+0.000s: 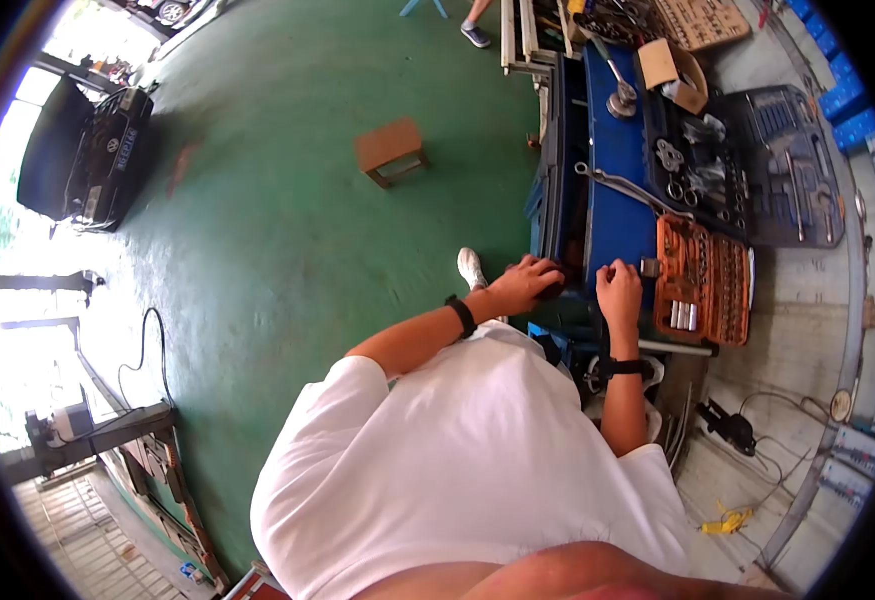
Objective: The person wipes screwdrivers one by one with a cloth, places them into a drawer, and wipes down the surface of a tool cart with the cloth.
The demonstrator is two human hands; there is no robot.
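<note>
My left hand [525, 284] is closed, its fingers curled around a small dark thing [551, 290] that is mostly covered, beside the open drawer's edge. Over the near end of the blue worktop [617, 235], my right hand [619, 290] is closed in a pinch. What it grips, if anything, is too small to name. Just right of it lies an open orange socket case [702, 280], with a small metal piece [649, 267] at its left edge. A long wrench [622, 185] rests across the worktop farther up.
A dark tool case [797, 165], a cardboard box [672, 75] and a ratchet-like tool [620, 100] are at the upper right. A wooden stool [390, 147] stands on the green floor. A person's shoe [475, 36] shows at the top, and a car [107, 150] at the left.
</note>
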